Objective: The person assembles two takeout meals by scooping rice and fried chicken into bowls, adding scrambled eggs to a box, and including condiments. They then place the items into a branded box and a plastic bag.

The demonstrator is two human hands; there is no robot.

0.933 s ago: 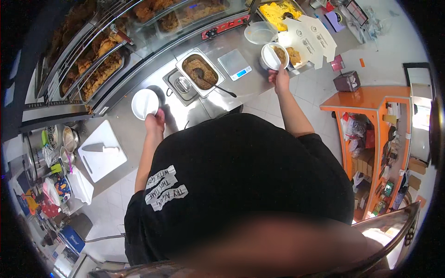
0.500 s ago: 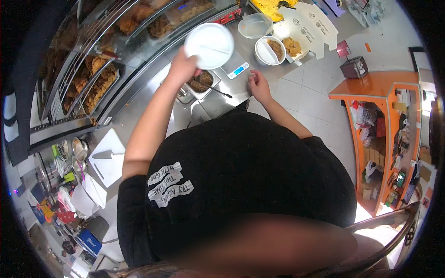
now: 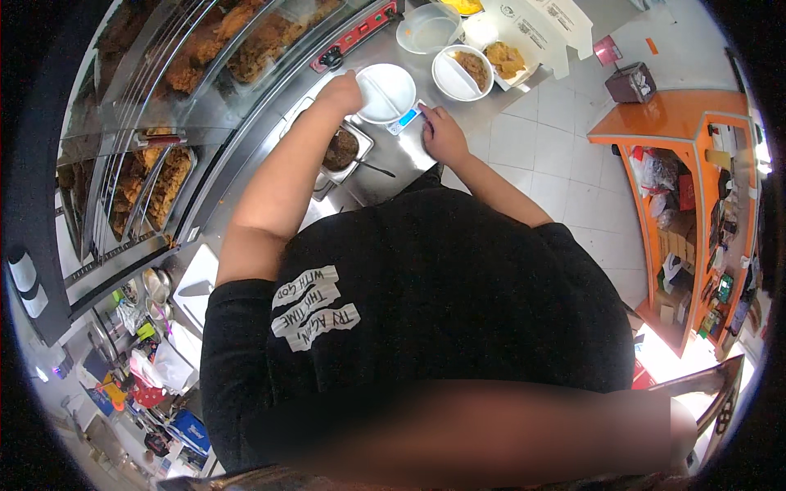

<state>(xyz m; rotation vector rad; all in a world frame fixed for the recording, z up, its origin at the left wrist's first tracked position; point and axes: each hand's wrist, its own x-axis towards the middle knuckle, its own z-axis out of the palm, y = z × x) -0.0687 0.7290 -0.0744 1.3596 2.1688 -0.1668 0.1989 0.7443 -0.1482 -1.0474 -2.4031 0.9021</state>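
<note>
My left hand (image 3: pixel 340 93) is at the left rim of an empty white round bowl (image 3: pixel 393 80) with a divider, its fingers closed against the edge. The bowl rests on a small kitchen scale (image 3: pixel 404 121) with a lit blue display. My right hand (image 3: pixel 445 137) holds nothing; its index finger reaches to the scale's right end beside the display. Below my left wrist, a metal pan of dark minced food (image 3: pixel 340 153) has a spoon (image 3: pixel 377 168) sticking out. A second divided bowl (image 3: pixel 440 75), with brown food in one half, stands at the right.
A clear plastic tub (image 3: pixel 426 31) and an open carton (image 3: pixel 557 33) beside fried food stand farther back. To the left is a glass display case (image 3: pixel 106 139) of fried chicken. A cutting board (image 3: pixel 196 282) lies lower left; an orange shelf unit (image 3: pixel 655 123) stands right.
My left hand has lowered the divided bowl from the air onto the scale. My right hand has moved left, bringing its index finger to the scale's end.
</note>
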